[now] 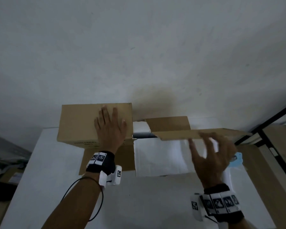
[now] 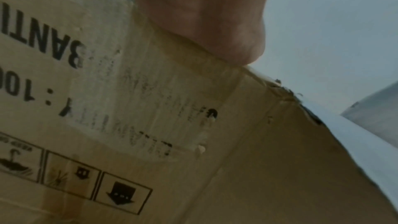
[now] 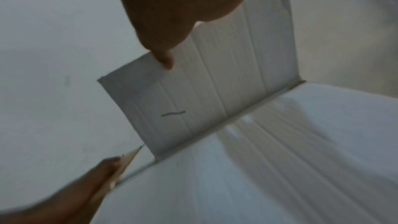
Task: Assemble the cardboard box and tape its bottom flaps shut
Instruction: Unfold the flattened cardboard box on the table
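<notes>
Two hands: both are on one cardboard box (image 1: 96, 142), which stands on a white table (image 1: 56, 187) against a pale wall (image 1: 139, 47).
Head view, left hand (image 1: 110, 128): it lies flat with fingers spread and straight on a folded-down brown flap (image 1: 78, 123) at the box's left end, palm pressing on it.
Head view, right hand (image 1: 211, 156): fingers are spread and lightly bent at a long flap (image 1: 203, 133), which stands out about level over the white inside of the box; motion blur hides whether they pinch it or only push.
Head view, other flap: a smaller brown flap (image 1: 168, 123) shows behind the long one, near the wall.
Head view, wrists: each carries a black band with printed square markers.
Head view, right edge: a light blue object (image 1: 237, 159) sits just beyond the right hand, partly hidden; what it is cannot be told.
Left wrist view: the heel of the left hand (image 2: 200, 14) bears on the brown panel (image 2: 129, 108), which carries upside-down black lettering and handling symbols.
Right wrist view: one fingertip (image 3: 167, 61) touches the white inner face of a raised flap (image 3: 215, 77), while another finger (image 3: 94, 176) lies against a brown flap edge at lower left.
</notes>
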